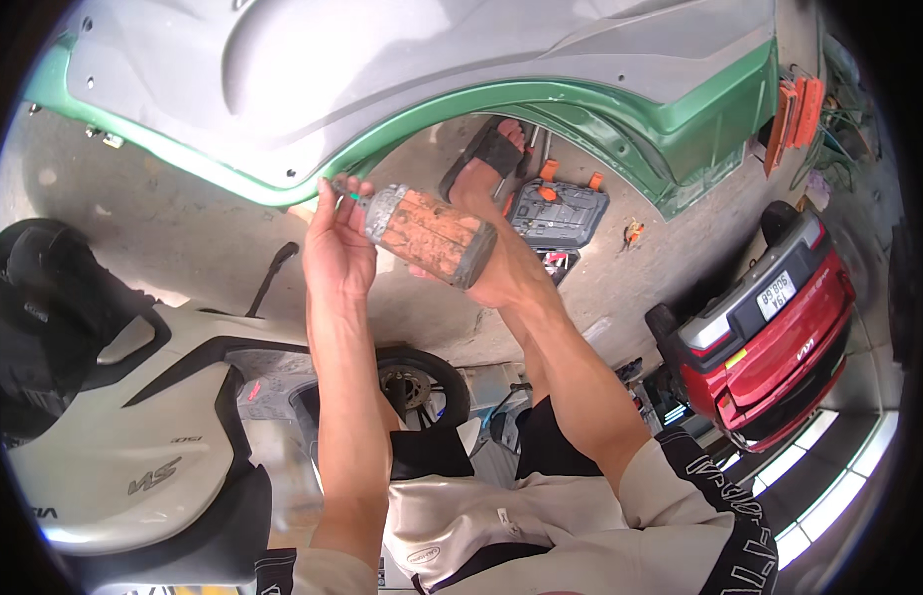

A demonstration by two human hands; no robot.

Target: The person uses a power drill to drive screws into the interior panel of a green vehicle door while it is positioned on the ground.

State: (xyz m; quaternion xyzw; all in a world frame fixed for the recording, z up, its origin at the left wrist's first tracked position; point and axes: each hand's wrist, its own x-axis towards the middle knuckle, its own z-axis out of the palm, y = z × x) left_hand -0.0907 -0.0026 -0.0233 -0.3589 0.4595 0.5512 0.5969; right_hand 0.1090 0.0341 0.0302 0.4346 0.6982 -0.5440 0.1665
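Note:
A worn orange and dark grey power drill [432, 235] is held slantwise in front of me, its nose pointing up and left at the green rim of a large car body panel [452, 91]. My right hand [491, 280] is closed around the drill's underside, its fingers mostly hidden by the body. At the nose, my left hand [343, 238] has thumb and fingers pinched around a small dark piece beside a green bit of something, close to the panel's edge. What that piece is, I cannot make out.
Beyond my right forearm an open grey tool case [561, 213] with orange latches lies on the concrete floor, near my sandalled foot [491, 149]. A white motorbike [134, 426] stands at left, a red car [779, 337] at right. Orange blocks [797, 114] sit by the panel's right end.

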